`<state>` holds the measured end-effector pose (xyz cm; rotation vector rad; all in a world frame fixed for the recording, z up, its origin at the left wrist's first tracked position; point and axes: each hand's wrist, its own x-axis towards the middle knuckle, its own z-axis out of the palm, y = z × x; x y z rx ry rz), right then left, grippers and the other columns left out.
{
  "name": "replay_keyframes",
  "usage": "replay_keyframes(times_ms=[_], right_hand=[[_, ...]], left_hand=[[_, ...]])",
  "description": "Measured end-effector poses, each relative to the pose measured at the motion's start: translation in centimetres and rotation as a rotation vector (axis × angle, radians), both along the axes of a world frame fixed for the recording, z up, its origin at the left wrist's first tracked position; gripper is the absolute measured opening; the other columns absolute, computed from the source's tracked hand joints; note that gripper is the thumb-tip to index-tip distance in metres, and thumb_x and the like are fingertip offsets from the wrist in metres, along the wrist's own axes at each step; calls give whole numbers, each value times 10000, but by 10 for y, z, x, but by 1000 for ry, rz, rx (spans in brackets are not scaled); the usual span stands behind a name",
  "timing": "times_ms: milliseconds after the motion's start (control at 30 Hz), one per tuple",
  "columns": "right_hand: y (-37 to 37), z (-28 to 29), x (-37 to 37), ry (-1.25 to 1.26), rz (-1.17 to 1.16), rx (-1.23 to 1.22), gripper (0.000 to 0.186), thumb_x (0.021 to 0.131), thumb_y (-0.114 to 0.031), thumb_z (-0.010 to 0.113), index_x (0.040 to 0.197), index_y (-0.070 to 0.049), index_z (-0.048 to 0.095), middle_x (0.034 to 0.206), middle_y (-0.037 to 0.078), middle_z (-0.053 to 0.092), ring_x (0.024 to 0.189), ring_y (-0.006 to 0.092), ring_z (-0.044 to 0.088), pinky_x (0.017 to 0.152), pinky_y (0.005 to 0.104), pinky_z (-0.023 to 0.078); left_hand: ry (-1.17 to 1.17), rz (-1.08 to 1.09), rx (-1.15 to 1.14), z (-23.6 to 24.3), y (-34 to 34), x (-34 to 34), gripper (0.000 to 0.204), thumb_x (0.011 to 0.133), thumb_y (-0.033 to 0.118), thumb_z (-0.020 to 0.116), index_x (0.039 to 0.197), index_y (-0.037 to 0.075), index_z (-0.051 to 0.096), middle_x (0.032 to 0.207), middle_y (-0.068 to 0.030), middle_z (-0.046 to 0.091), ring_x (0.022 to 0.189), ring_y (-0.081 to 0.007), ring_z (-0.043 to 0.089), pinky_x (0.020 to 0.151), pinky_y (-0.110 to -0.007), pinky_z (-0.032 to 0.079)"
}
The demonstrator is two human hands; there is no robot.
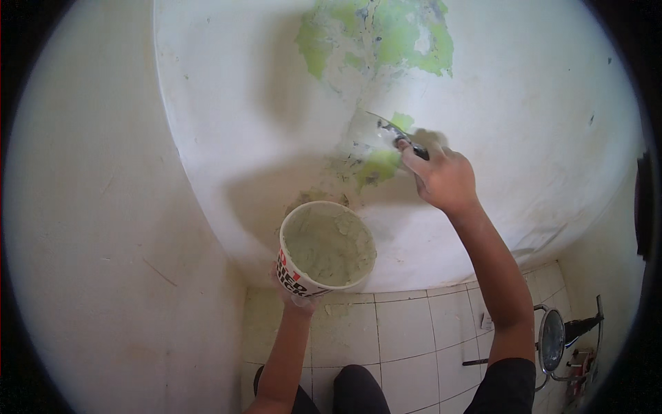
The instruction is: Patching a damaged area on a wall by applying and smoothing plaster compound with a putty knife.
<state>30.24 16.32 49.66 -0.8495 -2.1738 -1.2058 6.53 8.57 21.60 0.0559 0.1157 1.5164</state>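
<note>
My left hand [295, 295] holds a white paper bucket [310, 285] from its left side and below; most of its fingers are hidden behind the bucket. Inside sits grey-green wall putty [324, 250], smeared up the inner wall. My right hand [443, 176] is closed round the dark handle of a putty knife [393, 130]. The knife's blade lies at the wall [524, 124], over a patch of smeared putty between bare green spots [379, 168]. Whether the blade presses on the wall I cannot tell.
Higher up, a large flaked area [414, 45] shows green paint and a vertical crack. A side wall [89, 207] meets this wall at a left corner. White floor tiles [407, 328] lie below. A metal-framed stool [552, 339] stands at the lower right, with dark items beside it.
</note>
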Motion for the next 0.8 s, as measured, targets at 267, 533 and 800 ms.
replay_keyframes(times_ms=[267, 533, 800], right_hand=[[-31, -11, 19, -11, -168, -36, 433, 779, -76, 640, 1186, -215, 686, 809, 70, 539, 573, 252, 572, 497, 366, 487], [-10, -39, -25, -58, -93, 54, 435, 790, -84, 642, 1196, -232, 693, 948, 113, 631, 627, 222, 603, 507, 344, 514], [-22, -53, 53, -81, -205, -83, 389, 795, -83, 666, 1165, -194, 716, 887, 79, 588, 593, 221, 570, 515, 351, 499]], left_hand=[[81, -4, 94, -15, -6, -15, 774, 933, 708, 367, 1525, 213, 409, 1541, -80, 431, 1364, -339, 468, 1063, -562, 467], [98, 15, 87, -4, -13, -17, 775, 944, 703, 334, 1548, 220, 382, 1564, -86, 407, 1392, -347, 446, 1106, -561, 425], [50, 62, -41, -13, -16, -32, 726, 925, 678, 351, 1512, 259, 432, 1523, -80, 446, 1343, -385, 483, 978, -672, 473]])
